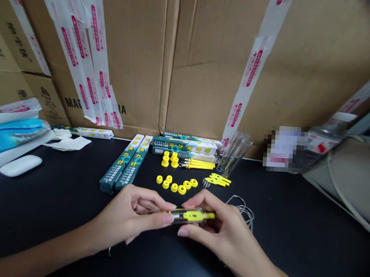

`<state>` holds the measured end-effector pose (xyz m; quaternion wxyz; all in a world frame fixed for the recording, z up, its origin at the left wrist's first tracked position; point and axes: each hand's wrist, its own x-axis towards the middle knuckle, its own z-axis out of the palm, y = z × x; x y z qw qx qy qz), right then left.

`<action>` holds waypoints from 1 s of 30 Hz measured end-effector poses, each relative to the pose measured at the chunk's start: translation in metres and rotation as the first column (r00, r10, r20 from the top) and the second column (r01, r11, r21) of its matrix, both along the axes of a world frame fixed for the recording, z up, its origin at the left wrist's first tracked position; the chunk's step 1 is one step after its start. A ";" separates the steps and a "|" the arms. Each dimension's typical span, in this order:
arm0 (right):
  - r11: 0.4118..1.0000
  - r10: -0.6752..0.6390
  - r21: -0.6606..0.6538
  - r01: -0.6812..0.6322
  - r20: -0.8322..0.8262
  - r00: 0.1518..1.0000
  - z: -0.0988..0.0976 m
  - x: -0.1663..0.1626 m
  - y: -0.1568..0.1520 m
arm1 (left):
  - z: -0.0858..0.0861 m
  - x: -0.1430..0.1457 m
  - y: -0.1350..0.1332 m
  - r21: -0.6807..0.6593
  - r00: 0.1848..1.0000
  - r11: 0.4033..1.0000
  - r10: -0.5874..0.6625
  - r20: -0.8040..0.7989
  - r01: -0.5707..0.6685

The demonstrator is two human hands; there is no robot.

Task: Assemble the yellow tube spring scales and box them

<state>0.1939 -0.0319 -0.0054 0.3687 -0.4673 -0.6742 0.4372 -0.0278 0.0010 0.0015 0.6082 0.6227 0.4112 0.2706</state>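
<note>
In the head view, a clear tubular spring scale (195, 216) lies level between my two hands, with a yellow piece and a metal part inside. My left hand (128, 214) is closed around its left part, thumb pressing on the near side. My right hand (222, 223) curls about the right end, where a yellow tip sticks out. Beyond them, several yellow caps (174, 187) are scattered on the black table. Yellow rods with metal springs (202, 164) lie behind these. Flat yellow pieces (218, 180) sit farther right. Bent metal wire hooks (246, 214) rest beside my right hand.
Long green-and-white boxes (124, 162) lie left of the caps, with more stacked boxes (184, 146) at the back. Several clear tubes (236, 153) lean against large cardboard cartons (201, 65). A plastic bottle (323, 139) and grey bag (350, 176) stand right; a white mouse (20, 165) lies left.
</note>
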 end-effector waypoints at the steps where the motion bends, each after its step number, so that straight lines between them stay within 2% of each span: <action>1: 1.000 0.001 0.023 -0.001 0.013 1.000 0.000 0.002 0.001 | 0.001 0.000 0.001 0.001 1.000 1.000 0.010 -0.005 -0.010; 6: 0.984 0.014 0.174 -0.025 0.063 0.998 0.005 0.016 0.007 | 0.000 -0.005 0.004 -0.012 0.999 0.999 0.036 -0.025 -0.036; 11: 0.911 0.014 0.394 -0.123 0.270 0.963 0.015 0.028 0.009 | -0.002 -0.012 0.004 -0.005 0.999 1.000 -0.007 -0.039 0.007; 14: 0.891 0.000 0.431 -0.139 0.307 0.952 0.013 0.030 0.011 | -0.001 -0.011 0.005 0.013 0.999 1.000 -0.016 -0.039 0.017; 19: 0.841 -0.135 0.538 -0.060 0.316 0.939 -0.004 0.023 0.019 | 0.003 -0.010 0.008 0.006 0.996 0.999 -0.038 -0.079 0.039; 22: 0.829 -0.165 0.557 -0.043 0.318 0.934 -0.011 0.020 0.022 | 0.003 -0.011 0.009 -0.007 0.995 0.999 -0.043 -0.085 0.043; 30: 0.813 -0.236 0.582 0.009 0.315 0.919 -0.010 0.019 0.021 | 0.003 -0.012 0.012 -0.105 0.999 0.995 0.008 0.046 -0.003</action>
